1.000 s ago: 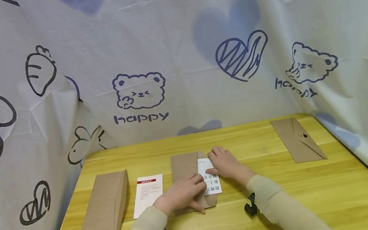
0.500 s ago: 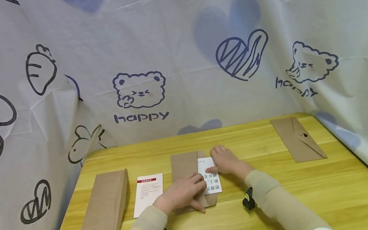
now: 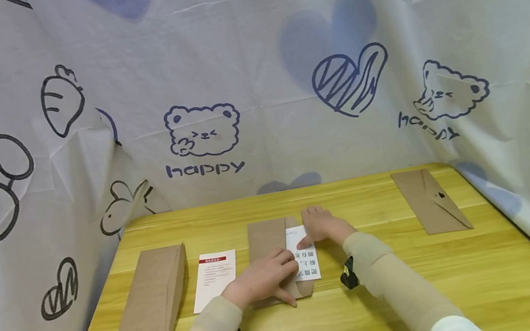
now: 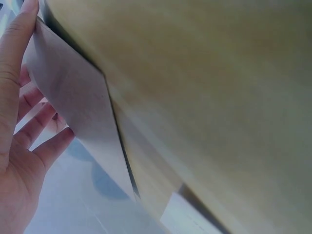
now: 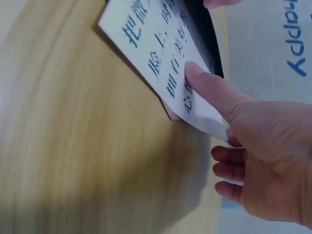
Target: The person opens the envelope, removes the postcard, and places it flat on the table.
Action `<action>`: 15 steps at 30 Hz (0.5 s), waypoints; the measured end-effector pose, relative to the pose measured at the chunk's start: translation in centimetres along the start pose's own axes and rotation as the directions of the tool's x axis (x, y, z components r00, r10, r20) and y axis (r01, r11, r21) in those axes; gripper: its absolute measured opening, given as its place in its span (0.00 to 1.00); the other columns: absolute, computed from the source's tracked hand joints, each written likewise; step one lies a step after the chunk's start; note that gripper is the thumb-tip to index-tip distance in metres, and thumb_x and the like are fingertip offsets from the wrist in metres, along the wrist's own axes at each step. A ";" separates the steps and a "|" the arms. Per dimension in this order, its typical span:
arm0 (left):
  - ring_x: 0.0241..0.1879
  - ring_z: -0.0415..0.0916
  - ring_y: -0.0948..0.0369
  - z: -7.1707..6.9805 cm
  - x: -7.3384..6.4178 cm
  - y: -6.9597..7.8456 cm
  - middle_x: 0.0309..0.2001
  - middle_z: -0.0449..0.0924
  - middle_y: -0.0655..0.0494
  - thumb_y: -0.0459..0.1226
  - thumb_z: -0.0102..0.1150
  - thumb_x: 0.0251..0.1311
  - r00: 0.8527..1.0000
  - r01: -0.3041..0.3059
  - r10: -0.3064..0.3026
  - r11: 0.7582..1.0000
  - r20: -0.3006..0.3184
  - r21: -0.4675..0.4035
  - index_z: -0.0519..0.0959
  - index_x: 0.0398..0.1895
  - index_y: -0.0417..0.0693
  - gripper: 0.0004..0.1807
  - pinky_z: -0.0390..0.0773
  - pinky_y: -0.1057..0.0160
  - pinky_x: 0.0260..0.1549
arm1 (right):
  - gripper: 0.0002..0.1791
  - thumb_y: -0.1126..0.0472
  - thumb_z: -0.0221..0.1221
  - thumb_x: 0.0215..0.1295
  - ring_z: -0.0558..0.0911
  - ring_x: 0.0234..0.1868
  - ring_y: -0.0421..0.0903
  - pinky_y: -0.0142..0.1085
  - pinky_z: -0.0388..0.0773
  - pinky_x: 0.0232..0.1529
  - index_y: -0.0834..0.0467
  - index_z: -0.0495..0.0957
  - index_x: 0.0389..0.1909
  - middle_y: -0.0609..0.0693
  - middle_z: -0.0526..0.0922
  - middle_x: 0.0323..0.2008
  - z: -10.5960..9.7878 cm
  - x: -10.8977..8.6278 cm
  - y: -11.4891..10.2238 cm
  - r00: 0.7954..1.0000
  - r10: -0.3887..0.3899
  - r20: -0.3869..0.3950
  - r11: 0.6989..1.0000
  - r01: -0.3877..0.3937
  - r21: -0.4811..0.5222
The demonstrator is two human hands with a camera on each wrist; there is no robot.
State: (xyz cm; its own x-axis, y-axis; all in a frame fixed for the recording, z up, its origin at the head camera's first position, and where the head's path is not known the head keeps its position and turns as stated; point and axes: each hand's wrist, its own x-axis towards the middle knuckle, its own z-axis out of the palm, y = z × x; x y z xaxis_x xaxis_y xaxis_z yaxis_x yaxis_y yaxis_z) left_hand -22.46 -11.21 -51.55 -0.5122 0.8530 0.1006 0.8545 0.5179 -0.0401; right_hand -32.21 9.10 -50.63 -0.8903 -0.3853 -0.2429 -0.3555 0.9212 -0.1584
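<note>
A brown paper envelope (image 3: 264, 239) lies mid-table with its opening to the right. My left hand (image 3: 265, 276) is over its lower part, holding it with the thumb at the near edge and fingertips by the opening. The left wrist view shows the thumb and fingers at the edges of the brown paper (image 4: 73, 87). A white card (image 3: 309, 271) with printed characters has its left part in the envelope's mouth, hidden there. My right hand (image 3: 328, 226) pinches the card's outer end, thumb on the printed face (image 5: 161, 58) and a finger under the edge, which bends slightly.
Left of the hands lie a white card with a red band (image 3: 214, 278) and another brown envelope (image 3: 147, 298). A closed envelope with a small dark mark (image 3: 422, 200) is at the back right. A printed curtain (image 3: 247, 62) encloses the wooden table (image 3: 378, 323).
The right hand and forearm have shifted slightly, the wrist moving a little up and to the left. The left hand, envelope and card look nearly the same.
</note>
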 end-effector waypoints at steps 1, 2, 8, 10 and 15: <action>0.51 0.69 0.63 0.0 0.0 0.0 0.49 0.73 0.61 0.68 0.64 0.40 1.000 0.001 -0.001 1.000 0.001 -0.001 0.72 0.37 0.56 0.32 0.75 0.67 0.51 | 0.48 0.34 0.70 0.45 0.72 0.57 0.58 0.51 0.70 0.64 0.65 0.66 0.55 0.62 0.74 0.55 -0.2 -0.2 -0.1 1.000 -0.008 -0.015 1.000 0.008 -0.006; 0.51 0.69 0.63 0.0 0.0 0.0 0.49 0.73 0.61 0.68 0.64 0.40 1.000 0.003 -0.003 1.000 0.003 -0.004 0.72 0.37 0.56 0.32 0.75 0.67 0.51 | 0.48 0.34 0.70 0.45 0.72 0.58 0.58 0.50 0.70 0.64 0.65 0.67 0.55 0.62 0.74 0.55 -0.3 -0.3 -0.2 1.000 -0.016 -0.027 1.000 0.016 -0.014; 0.52 0.68 0.63 0.1 0.1 0.0 0.50 0.73 0.61 0.68 0.64 0.41 1.000 0.021 -0.020 1.000 0.021 -0.019 0.72 0.38 0.57 0.31 0.75 0.67 0.52 | 0.52 0.35 0.70 0.46 0.68 0.64 0.58 0.51 0.65 0.69 0.66 0.63 0.62 0.63 0.70 0.61 -0.7 -0.9 -0.4 0.998 -0.028 -0.053 0.997 0.024 -0.076; 0.52 0.68 0.64 0.1 0.2 0.0 0.50 0.73 0.62 0.68 0.63 0.41 0.999 0.024 -0.023 1.000 0.028 -0.019 0.72 0.38 0.57 0.31 0.75 0.68 0.51 | 0.53 0.35 0.70 0.46 0.68 0.64 0.58 0.50 0.64 0.70 0.66 0.62 0.63 0.62 0.69 0.62 -0.7 -1.0 -0.2 0.998 -0.028 -0.054 0.995 0.023 -0.093; 0.50 0.68 0.64 0.0 0.2 0.2 0.50 0.73 0.62 0.68 0.64 0.41 0.999 0.027 -0.026 1.000 0.035 -0.013 0.72 0.37 0.57 0.31 0.76 0.68 0.49 | 0.53 0.36 0.71 0.45 0.68 0.64 0.58 0.50 0.64 0.70 0.65 0.62 0.63 0.62 0.69 0.62 -0.6 -1.4 1.0 0.998 -0.025 -0.057 0.995 0.019 -0.096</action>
State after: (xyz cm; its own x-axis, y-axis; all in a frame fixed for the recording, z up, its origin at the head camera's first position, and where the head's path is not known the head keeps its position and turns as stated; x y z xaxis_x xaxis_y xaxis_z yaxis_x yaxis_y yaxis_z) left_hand -22.42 -10.92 -51.51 -0.5371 0.8409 0.0669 0.8416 0.5395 -0.0245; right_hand -31.54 10.63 -49.85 -0.8958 -0.4045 -0.1839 -0.3985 0.9145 -0.0703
